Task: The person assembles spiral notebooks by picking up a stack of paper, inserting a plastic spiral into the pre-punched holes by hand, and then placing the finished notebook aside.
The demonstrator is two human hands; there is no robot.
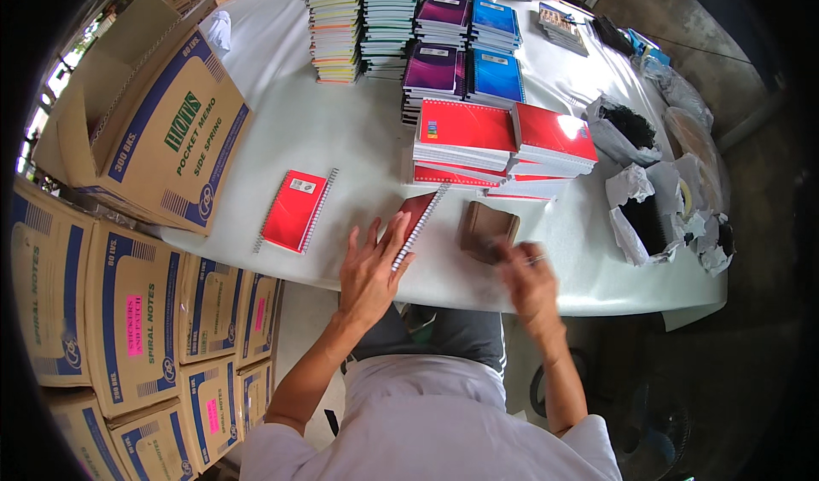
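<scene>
You have the dark-red-covered notebook with a silvery spiral binding [418, 217] near the front edge of the white-covered counter [358, 144], tilted so that its coil runs up toward the far right. Your left grip [372, 265] is closed on its near end, the fingers lying over the cover and the thumb by the coil. Your right grip [527, 283] is blurred by motion near the lower right of a brown block with a curved upper edge [485, 227]; a small shiny bit shows at the fingers, and you cannot tell how far the grip is open or what it has hold of.

To the left of your left grip lies a bright red spiral notebook with a white label [296, 208], flat and apart from the other. Beyond the block stand stacks of red-covered notebooks [467, 126], then purple-covered notebooks [431, 69] and blue-covered notebooks [497, 78] side by side. To the right sit torn white wrappings with black contents [625, 212]. On the left are an open brown cardboard carton with blue bands [183, 135] and, lower down, stacked brown cartons [138, 285].
</scene>
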